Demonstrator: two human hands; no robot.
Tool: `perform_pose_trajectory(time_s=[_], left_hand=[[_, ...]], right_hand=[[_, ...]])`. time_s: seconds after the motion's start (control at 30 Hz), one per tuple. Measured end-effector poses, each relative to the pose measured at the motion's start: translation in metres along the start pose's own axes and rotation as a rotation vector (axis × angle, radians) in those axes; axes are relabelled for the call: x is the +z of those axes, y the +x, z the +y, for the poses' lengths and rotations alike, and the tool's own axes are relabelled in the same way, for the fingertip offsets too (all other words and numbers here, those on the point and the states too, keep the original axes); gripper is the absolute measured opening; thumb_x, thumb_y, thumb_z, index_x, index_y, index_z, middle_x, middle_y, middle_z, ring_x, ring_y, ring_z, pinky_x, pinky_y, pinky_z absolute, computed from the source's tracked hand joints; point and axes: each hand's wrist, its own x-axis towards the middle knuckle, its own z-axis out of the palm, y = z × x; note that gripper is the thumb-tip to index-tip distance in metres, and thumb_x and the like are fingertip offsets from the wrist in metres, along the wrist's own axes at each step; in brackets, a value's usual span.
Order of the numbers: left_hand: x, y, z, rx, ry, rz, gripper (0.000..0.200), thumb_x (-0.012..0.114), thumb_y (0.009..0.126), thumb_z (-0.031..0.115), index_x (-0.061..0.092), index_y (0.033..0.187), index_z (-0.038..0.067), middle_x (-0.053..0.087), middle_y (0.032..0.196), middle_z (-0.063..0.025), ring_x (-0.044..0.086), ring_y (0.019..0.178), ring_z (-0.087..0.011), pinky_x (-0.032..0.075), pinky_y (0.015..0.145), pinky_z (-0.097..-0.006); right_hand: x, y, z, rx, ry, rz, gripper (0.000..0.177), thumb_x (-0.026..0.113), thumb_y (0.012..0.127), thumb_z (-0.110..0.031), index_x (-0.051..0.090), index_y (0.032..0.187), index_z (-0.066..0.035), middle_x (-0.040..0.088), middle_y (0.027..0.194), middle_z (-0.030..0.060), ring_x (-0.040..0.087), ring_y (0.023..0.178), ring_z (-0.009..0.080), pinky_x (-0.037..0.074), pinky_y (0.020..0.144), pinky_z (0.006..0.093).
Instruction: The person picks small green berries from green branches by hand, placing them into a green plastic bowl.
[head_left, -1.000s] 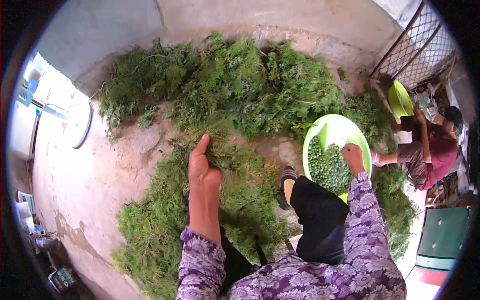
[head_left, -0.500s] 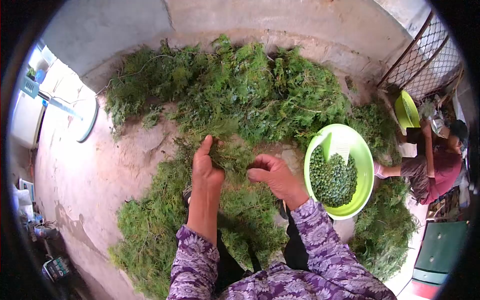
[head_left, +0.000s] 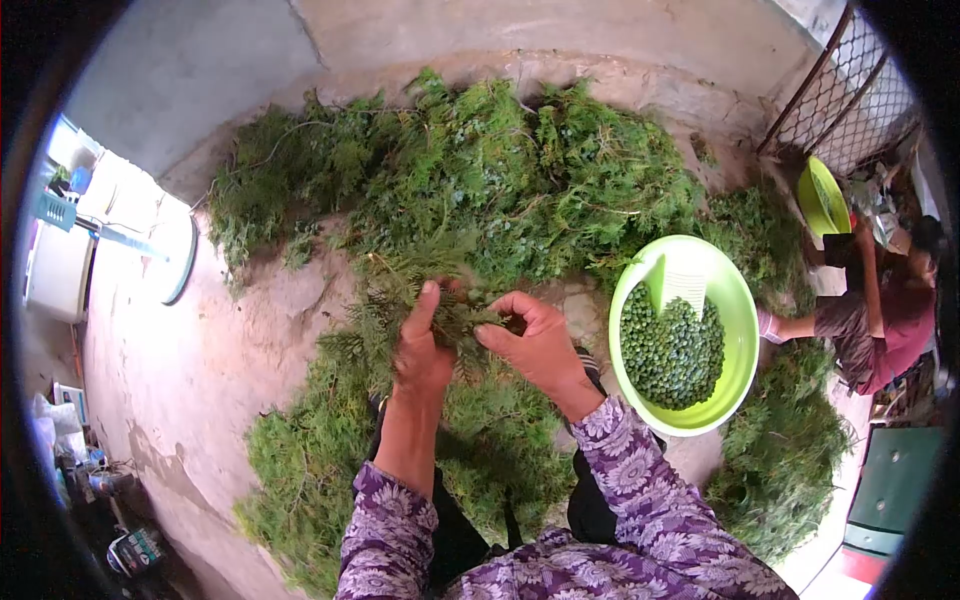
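Note:
My left hand (head_left: pixel 424 350) is closed around an evergreen sprig (head_left: pixel 372 318) with flat, scaly leaves, its thumb pointing up. Right beside it, my right hand (head_left: pixel 540 348) has thumb and forefinger pinched together at the sprig's right edge. What sits between those fingertips is too small to make out. To the right of my hands, a light green basin (head_left: pixel 742 375) with a built-in washboard holds a heap of small round green cones or berries (head_left: pixel 672 350).
Piles of cut evergreen branches (head_left: pixel 500 180) lie along the wall, around my feet and right of the basin. At the far right another person (head_left: pixel 890 310) sits near a second green basin (head_left: pixel 822 200). A pedestal fan (head_left: pixel 180 255) stands at left.
A fuller, leafier sprig now shows in my left hand. My right hand has moved slightly left, closer to it. The view has shifted a little; the other person's arm has moved.

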Motion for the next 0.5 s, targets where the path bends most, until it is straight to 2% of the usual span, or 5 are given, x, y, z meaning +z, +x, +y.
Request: perform_pose_trajectory(time_s=[0.2, 0.27, 0.3, 0.37, 0.5], left_hand=[[-0.013, 0.0, -0.016, -0.101, 0.133, 0.063, 0.031, 0.057, 0.079, 0.017, 0.052, 0.107, 0.006, 0.054, 0.102, -0.0053, 0.049, 0.097, -0.019, 0.04, 0.082, -0.0327], [-0.046, 0.002, -0.031, 0.708, 1.575, -0.224, 0.028, 0.057, 0.079, 0.015, 0.052, 0.105, 0.007, 0.056, 0.098, -0.0041, 0.052, 0.091, -0.0146, 0.042, 0.079, -0.0305], [-0.036, 0.001, -0.028, 0.71, 1.575, -0.224, 0.028, 0.057, 0.079, 0.015, 0.052, 0.105, 0.007, 0.056, 0.098, -0.0041, 0.052, 0.091, -0.0146, 0.042, 0.079, -0.0305], [-0.007, -0.002, -0.019, -0.218, 0.365, 0.204, 0.039, 0.048, 0.081, -0.001, 0.042, 0.12, 0.004, 0.049, 0.115, -0.0072, 0.045, 0.107, -0.0224, 0.035, 0.092, -0.0315], [-0.007, -0.007, -0.021, -0.046, 0.334, 0.08, 0.032, 0.049, 0.081, 0.003, 0.047, 0.113, 0.004, 0.052, 0.108, -0.0084, 0.05, 0.098, -0.0217, 0.041, 0.084, -0.0316]], right_hand=[[-0.004, -0.001, -0.019, -0.085, -0.221, 0.139, 0.026, 0.068, 0.071, -0.022, 0.054, 0.083, -0.004, 0.047, 0.067, -0.0058, 0.041, 0.063, 0.0022, 0.036, 0.055, 0.0176], [-0.005, 0.0, -0.02, -0.11, -0.149, 0.122, 0.025, 0.069, 0.07, -0.021, 0.054, 0.083, -0.005, 0.048, 0.068, -0.0051, 0.041, 0.063, 0.003, 0.036, 0.056, 0.0185], [-0.006, 0.0, -0.02, -0.112, -0.149, 0.122, 0.025, 0.069, 0.07, -0.021, 0.054, 0.083, -0.005, 0.048, 0.068, -0.0051, 0.041, 0.063, 0.003, 0.036, 0.056, 0.0185], [-0.007, 0.0, -0.02, -0.064, -0.002, 0.125, 0.025, 0.071, 0.069, -0.019, 0.055, 0.083, -0.006, 0.049, 0.072, -0.005, 0.042, 0.066, 0.0034, 0.036, 0.057, 0.0186], [-0.011, 0.001, -0.021, -0.142, -0.037, 0.132, 0.025, 0.071, 0.067, -0.016, 0.055, 0.083, -0.007, 0.051, 0.075, -0.005, 0.044, 0.068, 0.004, 0.037, 0.06, 0.0189]])
